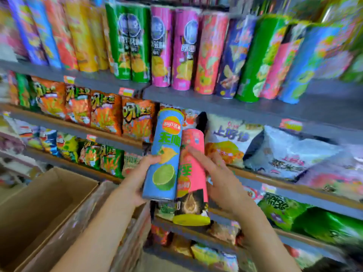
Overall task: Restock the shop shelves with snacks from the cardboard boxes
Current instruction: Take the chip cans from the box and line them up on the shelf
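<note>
1. The left hand (137, 179) grips a tall blue cardboard crisp tube with a lime and a yellow crisp printed on it (166, 154); its thumb curls round the front of the tube at mid-height, while the other fingers are hidden behind it.
2. The right hand (220, 179) holds a tall pink crisp tube with a yellow end cap (193, 173), its fingers curled over the tube's front and right side.
3. Both tubes stand nearly upright, side by side and touching, in the air in front of the shelving, the pink one sitting lower than the blue.
4. An open brown cardboard box (39, 209) sits at lower left, just beside the left forearm; its contents cannot be made out.
5. The grey top shelf (275, 107) carries a row of upright crisp tubes, among them two green ones (129, 46) and two magenta ones (172, 50).
6. Below it, orange snack bags (106, 112) line the left shelf, and white-and-blue snack bags (275, 150) lie to the right of the held tubes.
7. Green snack bags (314, 218) fill a lower shelf at right.
</note>
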The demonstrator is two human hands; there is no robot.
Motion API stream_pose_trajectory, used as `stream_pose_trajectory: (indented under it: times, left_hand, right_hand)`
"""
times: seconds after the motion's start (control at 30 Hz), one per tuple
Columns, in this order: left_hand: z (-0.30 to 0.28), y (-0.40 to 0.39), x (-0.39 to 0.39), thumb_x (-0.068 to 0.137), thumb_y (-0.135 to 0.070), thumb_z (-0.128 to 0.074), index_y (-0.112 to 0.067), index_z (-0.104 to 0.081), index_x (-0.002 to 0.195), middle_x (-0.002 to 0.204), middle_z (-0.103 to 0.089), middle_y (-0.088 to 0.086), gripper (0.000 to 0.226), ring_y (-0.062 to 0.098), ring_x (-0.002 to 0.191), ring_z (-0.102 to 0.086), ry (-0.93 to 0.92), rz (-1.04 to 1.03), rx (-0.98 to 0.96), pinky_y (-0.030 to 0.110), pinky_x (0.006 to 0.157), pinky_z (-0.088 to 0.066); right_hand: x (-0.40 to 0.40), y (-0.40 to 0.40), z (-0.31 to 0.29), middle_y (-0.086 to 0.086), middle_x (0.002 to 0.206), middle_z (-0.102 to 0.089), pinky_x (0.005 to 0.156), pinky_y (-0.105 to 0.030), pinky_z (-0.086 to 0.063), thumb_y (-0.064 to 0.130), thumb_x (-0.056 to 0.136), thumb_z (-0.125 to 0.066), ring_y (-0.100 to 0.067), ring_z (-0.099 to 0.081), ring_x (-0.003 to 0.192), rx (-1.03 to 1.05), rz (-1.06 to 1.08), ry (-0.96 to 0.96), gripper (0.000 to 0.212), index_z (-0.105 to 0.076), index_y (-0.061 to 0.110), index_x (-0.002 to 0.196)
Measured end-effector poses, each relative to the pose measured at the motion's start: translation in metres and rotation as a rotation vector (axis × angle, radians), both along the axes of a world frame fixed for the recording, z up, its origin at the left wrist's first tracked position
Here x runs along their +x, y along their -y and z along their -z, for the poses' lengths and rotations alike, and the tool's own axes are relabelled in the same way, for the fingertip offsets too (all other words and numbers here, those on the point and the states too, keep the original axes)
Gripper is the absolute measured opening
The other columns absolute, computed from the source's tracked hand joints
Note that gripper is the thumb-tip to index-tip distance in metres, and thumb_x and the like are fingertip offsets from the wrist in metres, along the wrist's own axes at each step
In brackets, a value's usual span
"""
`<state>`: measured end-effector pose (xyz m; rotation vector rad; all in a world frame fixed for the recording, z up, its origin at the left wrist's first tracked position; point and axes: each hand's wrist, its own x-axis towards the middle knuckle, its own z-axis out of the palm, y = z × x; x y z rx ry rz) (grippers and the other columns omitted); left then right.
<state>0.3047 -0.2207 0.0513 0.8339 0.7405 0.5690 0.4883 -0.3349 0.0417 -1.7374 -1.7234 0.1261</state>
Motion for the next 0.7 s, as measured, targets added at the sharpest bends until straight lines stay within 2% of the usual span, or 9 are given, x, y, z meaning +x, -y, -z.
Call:
stream_pose_trajectory:
  times: [0.1,0.2,0.27,0.33,0.4,0.47,0.53,0.6,0.7]
  left_hand:
    - [-0.023,0.030,0.035,0.061,-0.025,-0.067,-0.009,-0.068,0.089,0.070,-0.073,0.012,0.032,0.023,0.052,-0.068,0.020,0.079,0.030,0.029,0.048,-0.057]
    - [-0.049,0.050,0.071,0.054,-0.026,-0.077,-0.010,-0.072,0.084,0.067,-0.072,0.011,0.034,0.021,0.050,-0.067,0.035,0.172,0.109,0.026,0.046,-0.054]
    - [-0.070,0.063,0.097,0.033,-0.034,-0.089,-0.012,-0.076,0.076,0.062,-0.071,0.008,0.050,0.018,0.048,-0.067,0.054,0.215,0.210,0.024,0.043,-0.053]
    - [-0.089,0.076,0.122,0.026,-0.027,-0.090,-0.018,-0.078,0.073,0.067,-0.074,0.005,0.050,0.017,0.053,-0.070,0.099,0.237,0.316,0.027,0.047,-0.055]
    - [-0.106,0.084,0.145,0.041,-0.023,-0.084,-0.021,-0.077,0.094,0.083,-0.077,0.004,0.054,0.017,0.069,-0.073,0.161,0.227,0.450,0.031,0.061,-0.058]
    - [-0.122,0.085,0.168,0.060,-0.013,-0.080,-0.016,-0.065,0.118,0.099,-0.076,0.004,0.060,0.019,0.084,-0.073,0.208,0.204,0.593,0.034,0.072,-0.058]
    - [-0.138,0.086,0.189,0.069,0.000,-0.076,-0.017,-0.061,0.123,0.107,-0.075,0.005,0.059,0.020,0.092,-0.072,0.236,0.170,0.726,0.038,0.076,-0.058]
    - [-0.154,0.085,0.211,0.074,0.005,-0.076,-0.019,-0.061,0.119,0.110,-0.075,0.003,0.054,0.018,0.097,-0.072,0.251,0.116,0.828,0.033,0.077,-0.058]
    - [-0.168,0.077,0.250,0.075,0.003,-0.079,-0.017,-0.061,0.122,0.111,-0.074,0.000,0.054,0.012,0.097,-0.071,0.226,0.028,0.905,0.025,0.077,-0.056]
  right_hand:
    - [0.035,0.029,-0.018,-0.003,0.125,-0.044,0.092,-0.036,-0.051,0.022,0.085,-0.068,-0.027,-0.055,0.114,0.166,0.191,0.203,0.063,-0.043,0.047,0.136]
    - [0.068,0.059,-0.038,-0.006,0.137,-0.042,0.101,-0.041,-0.047,0.031,0.075,-0.072,-0.028,-0.049,0.124,0.305,0.257,0.174,0.070,-0.047,0.035,0.141]
    - [0.091,0.079,-0.054,-0.003,0.136,-0.047,0.105,-0.035,-0.042,0.040,0.071,-0.075,-0.020,-0.049,0.126,0.362,0.232,0.057,0.070,-0.054,0.021,0.136]
    - [0.111,0.099,-0.075,0.008,0.117,-0.060,0.093,-0.024,-0.044,0.040,0.065,-0.079,-0.002,-0.054,0.109,0.413,0.247,-0.053,0.061,-0.064,0.014,0.118]
    - [0.127,0.116,-0.097,0.023,0.085,-0.065,0.072,-0.011,-0.042,0.027,0.065,-0.088,0.010,-0.055,0.080,0.469,0.328,-0.166,0.039,-0.064,0.023,0.095]
    - [0.145,0.128,-0.117,0.025,0.069,-0.065,0.062,-0.007,-0.040,0.018,0.070,-0.090,0.009,-0.055,0.064,0.535,0.386,-0.245,0.037,-0.059,0.031,0.086]
    - [0.165,0.134,-0.138,0.022,0.069,-0.066,0.062,-0.007,-0.041,0.020,0.075,-0.086,0.012,-0.058,0.063,0.606,0.451,-0.292,0.032,-0.058,0.032,0.086]
    - [0.187,0.133,-0.158,0.018,0.073,-0.067,0.064,-0.011,-0.042,0.029,0.078,-0.082,0.013,-0.057,0.063,0.632,0.533,-0.325,0.025,-0.060,0.029,0.088]
    - [0.217,0.127,-0.177,0.010,0.085,-0.071,0.072,-0.025,-0.047,0.043,0.078,-0.079,-0.001,-0.063,0.074,0.599,0.661,-0.358,0.030,-0.065,0.025,0.097]
